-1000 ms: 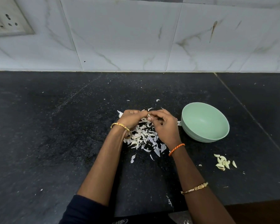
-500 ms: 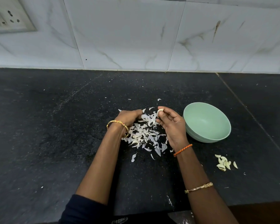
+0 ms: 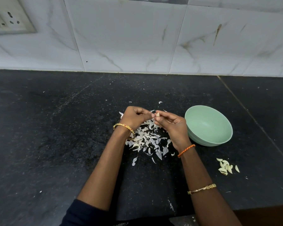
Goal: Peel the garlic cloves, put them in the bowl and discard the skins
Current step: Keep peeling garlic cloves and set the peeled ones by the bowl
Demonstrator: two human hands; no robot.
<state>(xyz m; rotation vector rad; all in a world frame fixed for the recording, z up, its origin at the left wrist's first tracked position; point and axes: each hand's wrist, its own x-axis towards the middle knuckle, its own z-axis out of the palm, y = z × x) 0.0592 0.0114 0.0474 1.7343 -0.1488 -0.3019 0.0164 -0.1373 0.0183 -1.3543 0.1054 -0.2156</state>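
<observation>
A small garlic clove [image 3: 157, 114] is pinched in the fingertips of my right hand [image 3: 172, 126], held above the counter. My left hand [image 3: 136, 117] is right beside it, fingers curled, its thumb and fingertip meeting the clove's left side. Below both hands lies a scattered pile of white garlic skins [image 3: 147, 141]. A pale green bowl [image 3: 222, 141] stands just right of my right hand and looks empty inside. Several peeled cloves [image 3: 225, 167] lie in a small heap on the counter, in front of the bowl to the right.
The black stone counter [image 3: 55, 136] runs to a white marble-tiled wall [image 3: 137, 38] at the back. A switch and socket plate [image 3: 8, 18] is on the wall at the upper left. The counter's front edge [image 3: 260, 207] is close at the lower right.
Half a second ago my hands were apart, the right one alone holding the clove. Now the left hand has come back to the clove and both meet at it.
</observation>
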